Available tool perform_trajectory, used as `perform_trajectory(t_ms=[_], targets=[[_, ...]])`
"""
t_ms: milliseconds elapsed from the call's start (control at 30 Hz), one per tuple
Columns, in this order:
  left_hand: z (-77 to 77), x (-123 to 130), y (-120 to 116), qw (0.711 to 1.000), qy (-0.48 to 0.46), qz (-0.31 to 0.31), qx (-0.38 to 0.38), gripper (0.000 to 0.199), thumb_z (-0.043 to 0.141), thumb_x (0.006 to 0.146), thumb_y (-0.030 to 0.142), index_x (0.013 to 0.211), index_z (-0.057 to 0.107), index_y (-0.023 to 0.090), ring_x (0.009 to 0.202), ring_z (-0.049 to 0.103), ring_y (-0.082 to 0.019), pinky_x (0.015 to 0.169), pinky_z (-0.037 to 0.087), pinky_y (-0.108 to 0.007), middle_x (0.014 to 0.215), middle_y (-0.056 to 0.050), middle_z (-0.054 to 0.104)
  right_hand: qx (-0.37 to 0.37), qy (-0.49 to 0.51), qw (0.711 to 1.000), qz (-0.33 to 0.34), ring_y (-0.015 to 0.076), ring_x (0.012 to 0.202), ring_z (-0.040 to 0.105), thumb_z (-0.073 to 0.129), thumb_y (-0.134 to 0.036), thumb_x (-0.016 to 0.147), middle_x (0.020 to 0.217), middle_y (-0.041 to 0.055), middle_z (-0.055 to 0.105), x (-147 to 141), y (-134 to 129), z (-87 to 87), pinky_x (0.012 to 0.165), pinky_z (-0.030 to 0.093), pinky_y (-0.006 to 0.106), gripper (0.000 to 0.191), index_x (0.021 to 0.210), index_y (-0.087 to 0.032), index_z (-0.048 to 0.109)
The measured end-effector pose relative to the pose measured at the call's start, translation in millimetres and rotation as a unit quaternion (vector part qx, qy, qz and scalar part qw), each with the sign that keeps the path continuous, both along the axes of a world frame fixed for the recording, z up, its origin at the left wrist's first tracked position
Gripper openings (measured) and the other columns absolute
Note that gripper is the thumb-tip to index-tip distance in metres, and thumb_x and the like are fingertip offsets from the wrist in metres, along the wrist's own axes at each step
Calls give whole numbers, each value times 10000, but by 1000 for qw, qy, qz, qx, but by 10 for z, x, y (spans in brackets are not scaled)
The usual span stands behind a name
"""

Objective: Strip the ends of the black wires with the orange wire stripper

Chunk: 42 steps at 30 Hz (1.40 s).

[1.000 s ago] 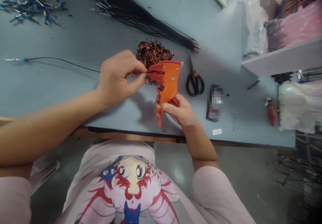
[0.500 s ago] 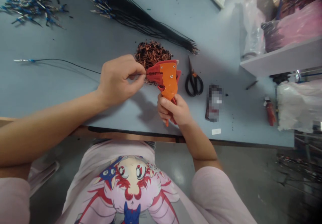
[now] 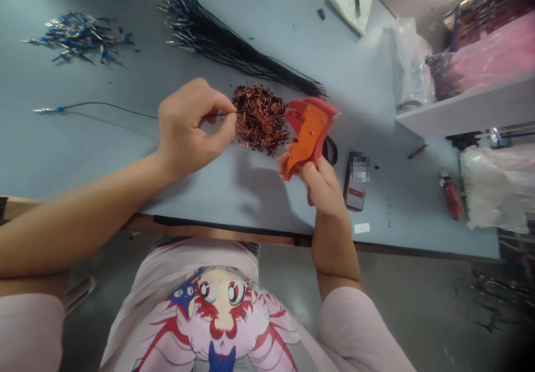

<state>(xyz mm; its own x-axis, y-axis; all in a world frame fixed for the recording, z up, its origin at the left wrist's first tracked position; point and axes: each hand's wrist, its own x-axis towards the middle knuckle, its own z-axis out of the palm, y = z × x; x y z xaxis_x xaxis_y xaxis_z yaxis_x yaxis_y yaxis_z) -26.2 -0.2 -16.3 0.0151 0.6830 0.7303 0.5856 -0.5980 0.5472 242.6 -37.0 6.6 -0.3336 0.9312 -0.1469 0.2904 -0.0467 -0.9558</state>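
Note:
My left hand (image 3: pixel 196 124) pinches a thin black wire (image 3: pixel 112 104) close to its right end. The wire runs left to a silver and blue connector (image 3: pixel 49 110). Around the handles of an orange and red wire stripper (image 3: pixel 309 132) my right hand (image 3: pixel 320 182) is wrapped. The stripper's jaws are apart from the wire. Between the hands lies a pile of copper-coloured and black scraps (image 3: pixel 261 118). Black-handled scissors (image 3: pixel 331 150) are mostly hidden behind the stripper.
Behind lie a bundle of black wires (image 3: pixel 242 48) and a heap of blue-silver connectors (image 3: pixel 83 37). A phone (image 3: pixel 356 185), a white label (image 3: pixel 361 228) and a red lighter-like object (image 3: pixel 451 196) lie to the right. A shelf (image 3: pixel 463 101) holds plastic bags.
The stripper in my right hand has moved right and tilted, away from the wire end. My left hand still pinches the wire. The view has shifted slightly.

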Motion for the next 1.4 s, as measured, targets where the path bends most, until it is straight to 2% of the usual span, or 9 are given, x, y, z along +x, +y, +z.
perform_trajectory(t_ms=[67,167,300,467,600,700,833,1267,1400], targets=[[21,-16,5,1000,-21,14,-12,117,625,908,157,825,620,240,628,512,-107,592,433,-330,666,28,546,109,-135,984,39,256,960,644,529,-560,978,1154,118,668,-42,-30,11,850,531,437,447,1263,-218,573],[-29,-11,39,999,-36,-3,-2,104,655,881,169,818,640,251,635,530,-130,609,433,-331,673,23,581,249,-311,907,139,329,1059,604,589,-529,953,1183,182,674,-224,-107,-39,938,465,507,520,1308,-149,583],[-151,36,64,999,10,-45,29,82,654,866,175,810,656,236,697,576,-151,614,447,-314,744,6,648,291,-420,831,220,337,1018,596,668,-505,923,1149,190,694,-456,-181,-174,889,448,494,516,1276,-131,629],[-215,95,-3,984,114,-87,107,68,625,895,183,852,632,235,743,585,-168,636,444,-322,797,-5,683,331,-340,852,222,331,1156,595,720,-537,884,1245,169,688,-419,-165,-230,964,478,477,519,1224,-154,633],[-220,111,-68,979,139,-116,89,70,598,907,192,854,625,230,744,585,-175,611,414,-315,798,-15,680,423,-244,870,63,232,888,679,685,-349,946,908,67,736,-293,-103,-199,830,541,403,144,945,-220,623],[-215,113,-101,976,165,-124,66,102,571,927,216,852,636,239,758,604,-184,609,404,-318,827,-23,690,463,-226,857,-27,234,871,688,656,-263,954,900,61,728,-259,-59,-193,783,561,401,76,1012,-233,616],[-206,136,-142,972,187,-132,56,162,551,948,242,821,649,233,748,620,-183,590,395,-313,822,-26,696,457,-222,861,-4,230,951,698,603,-202,977,1012,86,747,-296,-49,-236,826,574,389,167,1140,-226,621],[-93,166,-205,941,283,-183,2,371,421,1028,329,759,647,210,624,548,-146,518,271,-302,689,-20,628,508,-252,823,4,181,694,571,541,-87,904,740,15,618,-367,-61,-286,629,459,316,159,877,-235,492],[-53,189,-196,939,292,-180,-3,379,412,1031,355,763,631,200,590,504,-146,511,248,-304,677,-24,600,486,-243,839,1,168,679,567,518,-114,885,731,-4,587,-317,-25,-231,640,447,312,134,861,-241,481]])
